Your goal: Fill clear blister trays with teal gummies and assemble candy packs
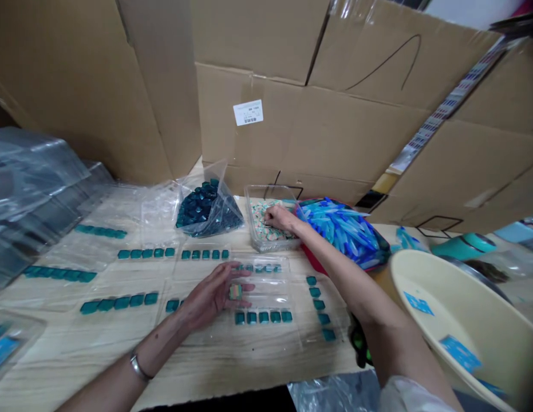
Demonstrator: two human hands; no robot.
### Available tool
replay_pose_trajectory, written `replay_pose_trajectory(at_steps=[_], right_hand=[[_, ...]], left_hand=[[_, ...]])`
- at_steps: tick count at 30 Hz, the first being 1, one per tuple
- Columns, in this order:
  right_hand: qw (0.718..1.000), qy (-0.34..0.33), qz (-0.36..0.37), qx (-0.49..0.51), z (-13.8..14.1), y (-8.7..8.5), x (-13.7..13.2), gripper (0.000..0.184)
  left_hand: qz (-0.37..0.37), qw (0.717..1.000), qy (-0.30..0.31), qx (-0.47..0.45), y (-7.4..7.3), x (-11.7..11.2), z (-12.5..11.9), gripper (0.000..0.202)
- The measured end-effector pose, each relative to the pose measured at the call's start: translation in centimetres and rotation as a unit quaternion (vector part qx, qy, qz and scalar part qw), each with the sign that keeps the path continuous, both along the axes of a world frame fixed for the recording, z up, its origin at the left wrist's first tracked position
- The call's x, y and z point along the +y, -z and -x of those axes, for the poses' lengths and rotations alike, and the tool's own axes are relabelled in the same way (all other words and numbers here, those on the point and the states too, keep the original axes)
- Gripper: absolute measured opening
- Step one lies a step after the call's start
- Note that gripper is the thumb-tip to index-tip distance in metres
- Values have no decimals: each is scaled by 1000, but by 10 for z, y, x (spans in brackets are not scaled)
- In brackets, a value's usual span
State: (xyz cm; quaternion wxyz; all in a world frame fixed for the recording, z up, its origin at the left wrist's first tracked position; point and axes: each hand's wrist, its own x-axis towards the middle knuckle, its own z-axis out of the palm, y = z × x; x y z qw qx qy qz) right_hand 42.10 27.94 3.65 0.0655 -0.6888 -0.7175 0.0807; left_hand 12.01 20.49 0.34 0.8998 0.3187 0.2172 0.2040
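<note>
My left hand [214, 293] lies flat with fingers stretched out on a clear plastic tray [266, 297] that holds a row of small teal square tiles [263, 316]. A small multicoloured tile [235, 291] sits between its fingers. My right hand [278, 218] reaches into a clear box of small pale patterned tiles [266, 236], fingers curled down among them; what they hold is hidden. Other rows of teal tiles [118, 302] lie in clear trays across the wooden table [206, 366].
An open plastic bag of dark teal tiles [204, 209] stands behind the trays. A pile of blue sticks [343, 229] fills a red container at right. A cream basin [464, 332] sits at the right. Cardboard boxes [309, 114] wall the back; stacked clear trays [30, 189] lie left.
</note>
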Motion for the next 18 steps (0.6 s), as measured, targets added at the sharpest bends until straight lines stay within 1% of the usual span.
replay_pose_trajectory(at_steps=[1,3,5,6,8,10,11,13,15,18], right_hand=[[999,12,-16,33,-1,-4,-3,6],[987,36,-55,147,4,-13,-17,10],[956,36,-90,276,22,-24,-41,16],[945,15,-97,313,36,-30,-56,18],[933,-41,-127,334,71,-38,-91,16],[935,-121,-136,306,106,-40,-124,12],[935,-150,-154,281,122,-37,-138,12],[940,-180,-193,217,145,-27,-157,14],[941,-202,-222,154,155,-14,-164,15],[932,-255,-246,75,153,-3,-163,18]], left_hand=[[0,1000,-2,-1,0,0,0,27],[2,1000,-7,-5,0,0,0,27],[8,1000,-9,-17,-1,0,0,26],[13,1000,-9,-24,-1,0,0,26],[21,999,-14,-35,-1,2,0,24],[22,999,-21,-45,0,3,0,23],[20,998,-25,-49,0,3,0,22],[16,998,-31,-55,2,2,1,21],[15,998,-29,-59,3,1,1,22],[11,998,-20,-61,6,1,1,24]])
